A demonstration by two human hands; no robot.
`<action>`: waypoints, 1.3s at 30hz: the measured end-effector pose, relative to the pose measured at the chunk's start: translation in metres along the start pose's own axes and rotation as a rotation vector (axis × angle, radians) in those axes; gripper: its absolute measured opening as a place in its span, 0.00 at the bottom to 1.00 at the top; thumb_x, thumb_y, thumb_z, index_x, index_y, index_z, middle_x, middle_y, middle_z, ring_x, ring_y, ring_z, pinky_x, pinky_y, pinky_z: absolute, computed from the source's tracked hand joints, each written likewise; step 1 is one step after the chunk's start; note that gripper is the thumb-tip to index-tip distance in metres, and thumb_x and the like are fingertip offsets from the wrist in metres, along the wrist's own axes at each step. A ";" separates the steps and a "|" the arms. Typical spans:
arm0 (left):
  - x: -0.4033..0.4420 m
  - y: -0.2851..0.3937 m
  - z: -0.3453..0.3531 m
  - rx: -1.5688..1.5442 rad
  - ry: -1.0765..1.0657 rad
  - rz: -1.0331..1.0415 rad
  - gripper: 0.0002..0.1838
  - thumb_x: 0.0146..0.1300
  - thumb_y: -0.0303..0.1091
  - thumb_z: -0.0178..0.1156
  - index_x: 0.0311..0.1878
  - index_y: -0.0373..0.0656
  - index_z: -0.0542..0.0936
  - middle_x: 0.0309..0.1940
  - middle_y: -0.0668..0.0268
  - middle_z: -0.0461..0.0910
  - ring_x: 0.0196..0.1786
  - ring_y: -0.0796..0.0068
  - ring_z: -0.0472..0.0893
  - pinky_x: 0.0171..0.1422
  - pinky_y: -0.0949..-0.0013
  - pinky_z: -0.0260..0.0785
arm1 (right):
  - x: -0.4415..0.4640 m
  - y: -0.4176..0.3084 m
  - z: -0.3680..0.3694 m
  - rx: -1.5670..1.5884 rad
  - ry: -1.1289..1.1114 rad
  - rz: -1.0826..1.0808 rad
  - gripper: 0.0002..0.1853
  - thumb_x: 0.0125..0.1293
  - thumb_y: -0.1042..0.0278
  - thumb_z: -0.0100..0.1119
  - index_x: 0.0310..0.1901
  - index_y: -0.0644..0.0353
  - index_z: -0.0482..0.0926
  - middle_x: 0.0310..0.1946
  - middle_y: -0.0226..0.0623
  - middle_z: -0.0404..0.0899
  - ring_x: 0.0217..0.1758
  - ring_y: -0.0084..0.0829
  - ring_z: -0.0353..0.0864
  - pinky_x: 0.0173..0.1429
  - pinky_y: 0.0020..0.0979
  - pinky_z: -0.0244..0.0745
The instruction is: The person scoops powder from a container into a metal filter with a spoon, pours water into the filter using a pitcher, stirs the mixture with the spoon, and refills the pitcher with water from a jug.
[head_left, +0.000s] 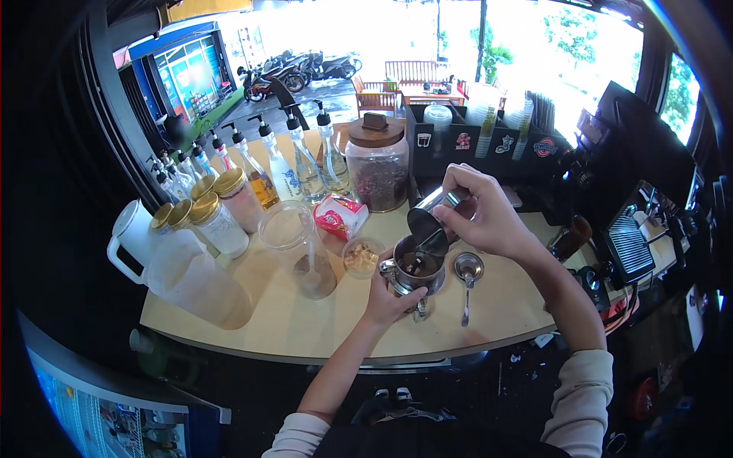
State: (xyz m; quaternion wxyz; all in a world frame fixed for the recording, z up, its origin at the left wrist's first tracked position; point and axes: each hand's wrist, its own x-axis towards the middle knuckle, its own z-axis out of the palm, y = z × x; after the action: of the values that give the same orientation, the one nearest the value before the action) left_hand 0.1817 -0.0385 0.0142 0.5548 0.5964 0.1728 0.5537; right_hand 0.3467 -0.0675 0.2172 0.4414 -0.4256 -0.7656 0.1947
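Observation:
My left hand (pixel 391 302) is closed around a metal drip filter (pixel 399 287), which has a small side handle and a wide flange and seems to sit on a glass mug. Above it, my right hand (pixel 485 210) grips a shiny metal cup (pixel 425 217), tilted so its mouth faces down toward the filter. Inside the filter I make out something dark with lighter spots; whether anything is flowing from the cup I cannot tell. Close by on the right lies a round metal piece with a spoon-like handle (pixel 467 273). A small tub of light brown pieces (pixel 362 258) stands left of the filter.
A tall clear plastic cup (pixel 309 252), a frosted pitcher (pixel 200 278) and gold-lidded jars (pixel 221 225) stand on the left. Behind are pump bottles (pixel 305 164), a red-and-white packet (pixel 340 217), a wooden-lidded jar (pixel 377 172) and a black cup organizer (pixel 466 153). Dark equipment (pixel 634 237) stands right.

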 end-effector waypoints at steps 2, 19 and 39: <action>0.000 -0.001 -0.001 0.019 0.004 0.008 0.44 0.42 0.31 0.75 0.62 0.39 0.60 0.55 0.58 0.71 0.59 0.68 0.72 0.66 0.63 0.63 | 0.001 0.001 -0.001 -0.013 0.003 0.002 0.10 0.54 0.78 0.61 0.31 0.67 0.67 0.29 0.35 0.66 0.27 0.21 0.72 0.28 0.23 0.71; -0.001 0.004 0.001 0.019 0.011 -0.013 0.45 0.42 0.31 0.75 0.63 0.38 0.60 0.55 0.58 0.70 0.60 0.68 0.71 0.65 0.64 0.63 | -0.008 0.000 -0.012 -0.034 0.017 0.041 0.12 0.59 0.79 0.58 0.29 0.64 0.62 0.28 0.29 0.63 0.28 0.17 0.78 0.25 0.17 0.73; -0.012 0.027 -0.003 0.285 0.141 0.137 0.42 0.50 0.36 0.71 0.66 0.40 0.59 0.62 0.58 0.65 0.65 0.65 0.67 0.69 0.60 0.58 | -0.090 0.063 -0.013 0.798 0.524 0.193 0.08 0.68 0.70 0.54 0.31 0.57 0.67 0.23 0.23 0.68 0.24 0.14 0.63 0.29 0.20 0.60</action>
State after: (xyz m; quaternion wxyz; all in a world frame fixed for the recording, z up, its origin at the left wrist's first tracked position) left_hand 0.1645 -0.0560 0.0315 0.4120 0.6392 0.2471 0.6006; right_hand 0.4104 -0.1073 0.1360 0.7279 -0.3270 -0.4515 0.3993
